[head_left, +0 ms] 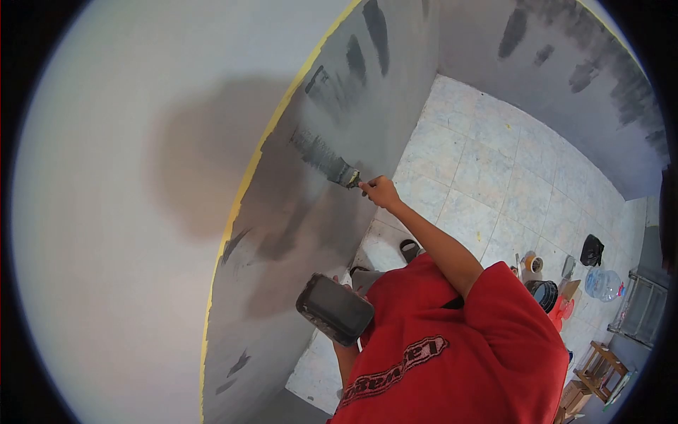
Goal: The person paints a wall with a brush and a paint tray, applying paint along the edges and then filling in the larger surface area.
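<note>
My right hand [381, 191] is closed around the handle of a paintbrush [352, 177], its bristles on the grey wall [406, 92]. A dark, streaky patch of paint [321, 155] runs up and left from the bristles. Lower down, my left hand [345, 284] supports a dark rectangular paint tray [335, 309] in front of my red shirt; most of that hand is hidden behind the tray. Other dark strokes [378, 35] mark the wall higher up.
Yellow masking tape [248, 177] separates the grey area from the white wall [113, 212]. On the tiled floor [487, 177] stand a black bucket [542, 295], a clear water jug [604, 284], a black bag [592, 250] and a wooden stool [600, 369].
</note>
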### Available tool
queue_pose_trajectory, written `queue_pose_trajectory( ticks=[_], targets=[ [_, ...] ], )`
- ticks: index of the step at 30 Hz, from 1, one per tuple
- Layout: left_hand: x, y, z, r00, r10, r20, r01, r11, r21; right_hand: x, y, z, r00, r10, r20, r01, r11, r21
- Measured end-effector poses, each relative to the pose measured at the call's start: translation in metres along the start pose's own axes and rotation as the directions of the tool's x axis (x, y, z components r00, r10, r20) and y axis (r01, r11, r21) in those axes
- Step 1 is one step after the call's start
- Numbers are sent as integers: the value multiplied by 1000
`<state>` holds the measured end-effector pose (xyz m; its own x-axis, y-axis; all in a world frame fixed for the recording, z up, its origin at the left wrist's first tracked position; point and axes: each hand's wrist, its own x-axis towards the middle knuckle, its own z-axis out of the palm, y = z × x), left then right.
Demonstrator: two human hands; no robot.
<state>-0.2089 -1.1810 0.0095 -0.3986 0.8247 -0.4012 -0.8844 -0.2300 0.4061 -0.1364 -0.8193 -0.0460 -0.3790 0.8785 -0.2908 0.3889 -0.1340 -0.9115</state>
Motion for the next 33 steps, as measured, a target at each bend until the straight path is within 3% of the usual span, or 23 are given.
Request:
queue_pose_trajectory(
  ticks=[2, 5, 8, 10, 12, 14, 16, 18, 20, 23, 26, 29, 32, 33],
  targets=[
    [-10, 3, 68, 990, -102, 97, 122, 968, -219, 0, 5, 1, 1000, 17, -7, -18, 1000, -16],
    [-3, 8, 15, 994, -102, 48, 108, 983, -149, 0, 14, 3, 1000, 12, -11, -13, 999, -49],
    [-1, 5, 1, 997, -48, 64, 53, 995, -78, 0, 24, 2, 999, 42, 0, -42, 996, -83],
    [-1, 2, -9, 998, 23, 62, -32, 989, 144, 0, 33, 1, 999, 50, -4, -50, 992, -115],
    [-2, 1, -7, 999, 33, 33, -37, 988, 147, 7, 57, 6, 998, 66, -18, -68, 985, -159],
    [-4, 4, 5, 999, -29, -29, 27, 997, -72, 13, 92, 16, 995, 90, -40, -97, 973, -212],
    [-3, 4, -6, 999, 12, -41, -9, 996, 94, 8, 102, 13, 992, 126, -18, -126, 963, -238],
    [-6, 4, -7, 997, 29, -70, -21, 994, 105, 5, 106, 13, 990, 138, -16, -138, 956, -260],
    [-10, 4, -3, 993, 13, -118, -17, 999, -40, 5, 105, 12, 992, 125, -33, -130, 951, -279],
    [-16, 9, 10, 995, -50, -83, 41, 993, -108, 0, 91, 9, 986, 165, -14, -165, 966, -202],
    [-11, 6, -31, 991, -6, 135, 17, 997, -78, -5, 73, 4, 997, 73, 20, -70, 987, -142],
    [-14, 5, -25, 994, -10, 113, 27, 988, -151, -5, 67, 8, 997, 76, -29, -79, 990, -113],
    [-16, 3, -15, 999, -2, -42, -2, 996, -88, 1, 77, 17, 993, 51, -111, -79, 959, -272],
    [-16, 2, -22, 1000, 11, 7, -10, 995, -104, 1, 83, 18, 991, 61, -121, -91, 960, -263]
  ],
)
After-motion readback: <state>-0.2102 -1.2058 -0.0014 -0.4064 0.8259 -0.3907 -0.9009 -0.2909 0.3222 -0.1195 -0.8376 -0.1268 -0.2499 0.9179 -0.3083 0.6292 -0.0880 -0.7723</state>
